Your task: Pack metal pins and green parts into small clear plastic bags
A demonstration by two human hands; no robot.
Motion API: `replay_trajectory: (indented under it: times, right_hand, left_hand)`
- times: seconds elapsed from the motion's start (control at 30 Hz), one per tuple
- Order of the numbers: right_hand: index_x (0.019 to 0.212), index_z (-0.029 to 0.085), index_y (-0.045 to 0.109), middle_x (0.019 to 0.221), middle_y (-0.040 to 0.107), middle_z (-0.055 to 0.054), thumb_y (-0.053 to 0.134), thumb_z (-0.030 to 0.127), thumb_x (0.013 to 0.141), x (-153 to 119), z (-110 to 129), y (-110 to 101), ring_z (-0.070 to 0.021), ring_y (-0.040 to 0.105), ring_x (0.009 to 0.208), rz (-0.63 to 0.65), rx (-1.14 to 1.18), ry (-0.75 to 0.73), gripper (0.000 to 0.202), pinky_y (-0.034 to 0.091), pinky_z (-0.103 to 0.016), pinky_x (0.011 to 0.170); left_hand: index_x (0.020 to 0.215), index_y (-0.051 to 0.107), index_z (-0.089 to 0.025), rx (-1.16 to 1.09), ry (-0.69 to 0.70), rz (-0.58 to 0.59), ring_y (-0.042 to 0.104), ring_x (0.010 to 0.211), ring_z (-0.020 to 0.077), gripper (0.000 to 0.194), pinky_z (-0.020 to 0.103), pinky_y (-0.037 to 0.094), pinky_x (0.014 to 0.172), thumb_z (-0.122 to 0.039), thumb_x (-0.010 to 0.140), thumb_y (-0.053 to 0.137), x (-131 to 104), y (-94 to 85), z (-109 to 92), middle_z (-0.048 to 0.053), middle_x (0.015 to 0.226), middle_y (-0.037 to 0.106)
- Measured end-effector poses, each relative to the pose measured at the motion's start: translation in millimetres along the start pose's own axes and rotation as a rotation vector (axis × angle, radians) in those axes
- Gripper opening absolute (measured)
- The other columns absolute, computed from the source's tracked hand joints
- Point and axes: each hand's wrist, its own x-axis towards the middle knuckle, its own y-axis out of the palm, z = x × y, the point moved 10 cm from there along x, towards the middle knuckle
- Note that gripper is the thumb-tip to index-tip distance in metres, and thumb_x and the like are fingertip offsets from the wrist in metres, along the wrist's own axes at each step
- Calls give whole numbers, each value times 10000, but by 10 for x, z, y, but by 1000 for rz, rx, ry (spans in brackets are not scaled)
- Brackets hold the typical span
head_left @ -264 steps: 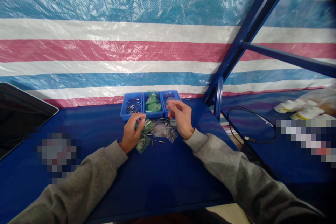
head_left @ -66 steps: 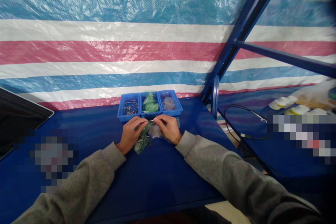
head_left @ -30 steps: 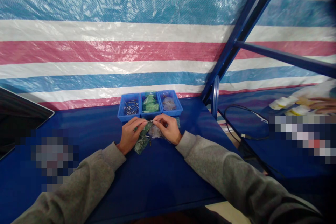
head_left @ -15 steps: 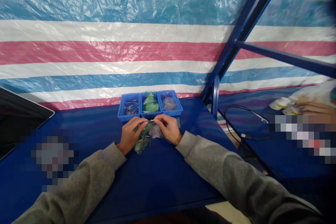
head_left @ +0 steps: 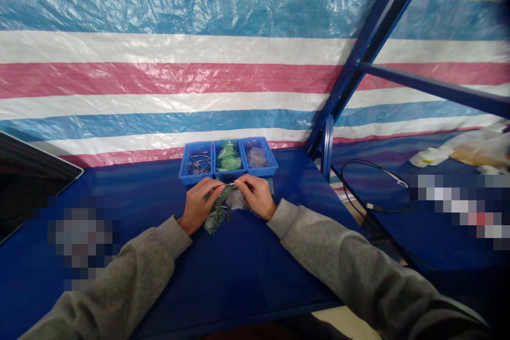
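Note:
My left hand (head_left: 199, 203) and my right hand (head_left: 257, 196) meet in front of the blue bins, both with fingertips pinched. Between them they hold a thin, short metal rod (head_left: 230, 184) lying level; its exact kind is too small to tell. Under the hands lie a green plastic bag (head_left: 215, 218) with metal pieces and a clear plastic bag (head_left: 236, 200), partly hidden by my right hand. A small dark rod (head_left: 228, 214) rests on the table beside the green bag.
Three joined blue bins hold metal rods (head_left: 199, 162), green bags (head_left: 229, 157) and clear bags (head_left: 257, 157). A dark screen-like panel (head_left: 27, 186) stands left. Beyond the blue frame (head_left: 326, 149), a black cable (head_left: 370, 204) and white items (head_left: 430, 156) lie on another table.
My hands and the rod between them stay almost where they were. At the far right, the pale items and plastic bag on the other table have shifted.

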Motion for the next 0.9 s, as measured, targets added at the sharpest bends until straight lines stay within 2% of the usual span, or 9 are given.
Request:
replay_trajectory:
  times: [0.17,0.3,0.47,0.9]
  right_hand:
    - [728,169,620,649,601,-5,439,349,897,-1,11,-2,-115,530,585,7,-4,-6,306,399,-222,592]
    - [830,175,629,748,636,-21,460,353,885,-5,16,13,-126,557,635,21,50,6,252,425,-224,613]
    - [948,183,611,663,586,10,517,354,853,-15,-51,42,-109,520,548,15,103,50,217,420,-213,556]
    - [878,172,639,709,625,-13,494,354,865,-9,-14,13,-122,552,607,1,59,35,234,433,-219,604]
  left_hand:
    - [845,612,-171,7,-1,0,568,778,126,129,242,436,751,-245,864,508,1,2,-3,24,819,617]
    - [842,612,-170,14,-9,-16,566,764,126,132,244,437,735,-249,862,508,-3,-9,13,24,815,622]
    - [849,614,-169,17,-42,-44,555,722,122,135,247,437,703,-256,860,511,-3,-39,45,23,805,621]
    - [861,611,-171,10,-53,-18,568,749,132,164,252,438,723,-284,868,493,8,-24,39,29,827,626]
